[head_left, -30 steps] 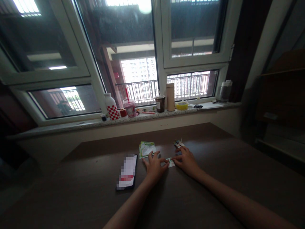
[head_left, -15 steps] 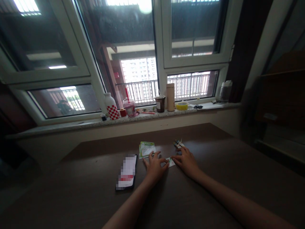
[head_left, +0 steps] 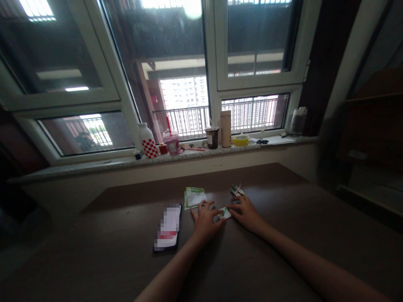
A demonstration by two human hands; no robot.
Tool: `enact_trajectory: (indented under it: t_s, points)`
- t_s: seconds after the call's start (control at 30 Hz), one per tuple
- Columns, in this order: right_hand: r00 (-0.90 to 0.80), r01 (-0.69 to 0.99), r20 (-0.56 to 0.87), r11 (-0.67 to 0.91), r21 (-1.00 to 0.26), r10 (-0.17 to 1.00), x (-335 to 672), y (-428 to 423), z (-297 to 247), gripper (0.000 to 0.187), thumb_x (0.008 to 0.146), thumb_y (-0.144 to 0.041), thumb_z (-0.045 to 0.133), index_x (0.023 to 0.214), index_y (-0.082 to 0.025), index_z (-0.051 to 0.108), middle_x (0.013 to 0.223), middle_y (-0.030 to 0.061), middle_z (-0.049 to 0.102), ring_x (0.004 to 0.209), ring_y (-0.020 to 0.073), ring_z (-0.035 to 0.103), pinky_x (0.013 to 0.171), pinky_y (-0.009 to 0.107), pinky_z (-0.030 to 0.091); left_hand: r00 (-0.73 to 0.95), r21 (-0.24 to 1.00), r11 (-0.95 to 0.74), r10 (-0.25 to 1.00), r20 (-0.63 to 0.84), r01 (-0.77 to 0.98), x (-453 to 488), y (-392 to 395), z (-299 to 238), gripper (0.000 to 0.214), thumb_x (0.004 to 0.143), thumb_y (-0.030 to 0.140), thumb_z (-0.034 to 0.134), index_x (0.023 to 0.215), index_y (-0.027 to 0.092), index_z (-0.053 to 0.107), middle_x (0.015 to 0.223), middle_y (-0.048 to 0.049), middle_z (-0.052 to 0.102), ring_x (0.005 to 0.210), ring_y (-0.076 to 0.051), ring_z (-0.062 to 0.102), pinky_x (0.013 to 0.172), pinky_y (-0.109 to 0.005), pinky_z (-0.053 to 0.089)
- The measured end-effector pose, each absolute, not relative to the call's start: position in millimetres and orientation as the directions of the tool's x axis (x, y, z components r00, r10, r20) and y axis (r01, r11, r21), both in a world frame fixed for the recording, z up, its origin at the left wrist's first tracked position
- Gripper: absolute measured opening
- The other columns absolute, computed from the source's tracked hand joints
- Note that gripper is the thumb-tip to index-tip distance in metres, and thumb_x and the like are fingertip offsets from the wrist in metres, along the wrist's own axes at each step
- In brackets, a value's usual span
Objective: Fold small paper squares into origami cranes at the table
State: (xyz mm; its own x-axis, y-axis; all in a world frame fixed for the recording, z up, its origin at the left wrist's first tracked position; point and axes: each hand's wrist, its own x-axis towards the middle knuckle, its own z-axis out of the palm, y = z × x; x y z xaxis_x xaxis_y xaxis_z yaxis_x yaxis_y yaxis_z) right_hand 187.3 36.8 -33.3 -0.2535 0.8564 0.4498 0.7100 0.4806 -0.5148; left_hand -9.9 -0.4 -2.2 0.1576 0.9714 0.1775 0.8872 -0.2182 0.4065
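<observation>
On the counter (head_left: 119, 235), left hand (head_left: 206, 219) and right hand (head_left: 247, 213) flanked a small paper slip (head_left: 225, 213); whether either gripped it, I couldn't tell

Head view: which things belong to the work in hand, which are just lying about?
Work in hand:
- small green-and-white paper, between left hand and right hand
- probably the paper stack by the left hand

Apparently just lying about:
- phone
- on the windowsill: checkered bottle, tan flask, yellow tape
</observation>
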Motion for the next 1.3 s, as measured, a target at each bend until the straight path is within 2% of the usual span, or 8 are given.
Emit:
enact_trajectory:
  t_s: [0.1,0.23,0.5,0.77,1.03,1.2,1.3]
  points:
    - [-0.305,0.618,0.498,0.566,-0.545,0.812,188.7,38.1,-35.4,0.018,0.082,-0.029,0.069,0.098,-0.025,0.078,0.116,0.0113,0.061,0.119,0.0285,0.05,0.106,0.047,0.038,0.155,0.421,-0.225,0.969,0.195,0.879,-9.2,-1.1,-0.9,0.026,0.08,0.048,0.065,0.105,0.042,0.072,0.144,0.0015,0.051,0.141,-0.034,0.027,0.111,-0.071,0.002]
    - [-0.386,0.533,0.519,0.643,-0.55,0.763,190.0,37.5,-35.6,0.015,0.076,-0.022,0.073,0.091,-0.026,0.078,0.115,0.009,0.062,0.118,0.0274,0.051,0.108,0.049,0.036,0.146,0.438,-0.224,0.968,0.204,0.871,-8.5,-0.6,0.4,0.023,0.081,0.045,0.066,0.103,0.042,0.073,0.142,0.0011,0.052,0.14,-0.033,0.029,0.112,-0.069,0.004]
    - [-0.395,0.535,0.555,0.674,-0.509,0.732,190.1,38.1,-34.4,0.011,0.078,-0.021,0.073,0.086,-0.026,0.077,0.108,0.0079,0.064,0.112,0.0264,0.054,0.103,0.05,0.04,0.143,0.459,-0.237,0.962,0.231,0.856,-8.3,0.8,0.5,0.018,0.081,0.044,0.068,0.097,0.043,0.075,0.139,0.0029,0.055,0.138,-0.032,0.031,0.113,-0.066,0.007]
    - [-0.367,0.514,0.593,0.688,-0.512,0.716,189.4,39.0,-32.8,0.008,0.082,-0.022,0.07,0.086,-0.024,0.076,0.099,0.0078,0.067,0.102,0.0241,0.059,0.095,0.044,0.045,0.119,0.457,-0.272,0.934,0.336,0.847,-8.4,2.0,-0.9,0.011,0.082,0.039,0.069,0.089,0.039,0.077,0.133,0.0035,0.06,0.134,-0.031,0.036,0.113,-0.062,0.016]
    - [-0.223,0.43,0.546,0.585,-0.688,0.807,190.4,39.0,-25.2,0.016,0.085,-0.031,0.061,0.085,-0.02,0.072,0.09,0.0076,0.071,0.093,0.023,0.064,0.091,0.039,0.047,0.058,0.484,-0.246,0.927,0.371,0.84,-11.3,4.7,-4.7,0.029,0.077,0.037,0.074,0.106,0.038,0.073,0.134,-0.0018,0.057,0.131,-0.03,0.04,0.114,-0.057,0.021]
    - [-0.093,0.392,0.472,0.468,-0.792,0.877,191.0,42.4,-27.9,0.022,0.082,-0.037,0.059,0.086,-0.02,0.072,0.091,0.0073,0.074,0.092,0.0238,0.066,0.089,0.039,0.048,0.039,0.503,-0.227,0.933,0.357,0.834,-11.2,4.4,-3.0,0.025,0.08,0.036,0.07,0.106,0.038,0.073,0.132,-0.0011,0.057,0.13,-0.027,0.041,0.114,-0.053,0.021]
    - [-0.087,0.366,0.412,0.413,-0.834,0.907,192.2,46.3,-30.5,0.025,0.08,-0.039,0.059,0.086,-0.019,0.072,0.089,0.0072,0.074,0.088,0.0237,0.067,0.086,0.038,0.05,0.035,0.504,-0.219,0.937,0.348,0.835,-10.3,3.6,-1.0,0.022,0.082,0.037,0.068,0.103,0.037,0.074,0.132,-0.0012,0.057,0.129,-0.026,0.042,0.115,-0.052,0.021]
